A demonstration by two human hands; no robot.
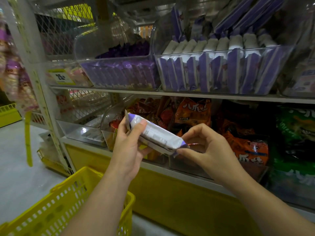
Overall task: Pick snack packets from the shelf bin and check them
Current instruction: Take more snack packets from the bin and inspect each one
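Note:
A white and purple snack packet (158, 135) lies slanted between both hands in front of the lower shelf, its printed back side up. My left hand (129, 145) grips its upper left end, thumb on top. My right hand (204, 145) pinches the sealed lower right end. On the upper shelf a clear bin (219, 72) holds a row of several matching white and purple packets standing upright.
A second clear bin (119, 74) with purple packets sits left of it. Orange bags (192, 113) and green bags (294, 133) fill the lower shelf. A yellow basket (71, 205) hangs below my left forearm. A white shelf post (42, 99) stands left.

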